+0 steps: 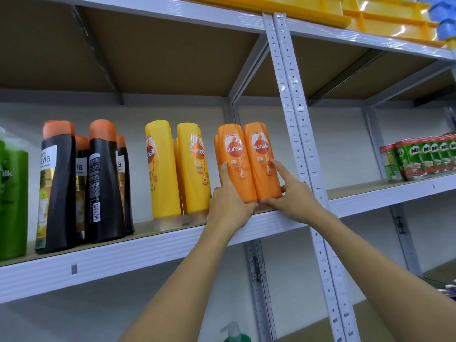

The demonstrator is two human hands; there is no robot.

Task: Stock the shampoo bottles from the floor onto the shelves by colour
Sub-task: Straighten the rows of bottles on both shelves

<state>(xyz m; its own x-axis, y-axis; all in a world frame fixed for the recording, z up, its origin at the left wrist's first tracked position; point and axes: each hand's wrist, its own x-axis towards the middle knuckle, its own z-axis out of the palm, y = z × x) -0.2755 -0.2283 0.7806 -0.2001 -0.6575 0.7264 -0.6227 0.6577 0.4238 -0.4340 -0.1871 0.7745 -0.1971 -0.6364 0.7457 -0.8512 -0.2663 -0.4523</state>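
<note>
Two orange shampoo bottles [249, 161], shrink-wrapped side by side, stand cap-down at the right end of the white shelf [148, 245]. My left hand [229, 203] holds their left side, thumb under the base and a finger up along the bottle. My right hand [290, 191] grips the right side, index finger stretched up the label. More orange bottles show just behind them. To the left stand yellow bottles [177, 169], then black bottles with orange caps [84, 183], then a green bottle [12, 198] at the frame edge.
A perforated white upright post [299, 134] rises just right of the orange bottles. Green drink packs [424, 159] fill the neighbouring shelf. Yellow and blue bins [385, 18] sit on the top shelf. A green pump bottle [234, 334] shows at the bottom edge.
</note>
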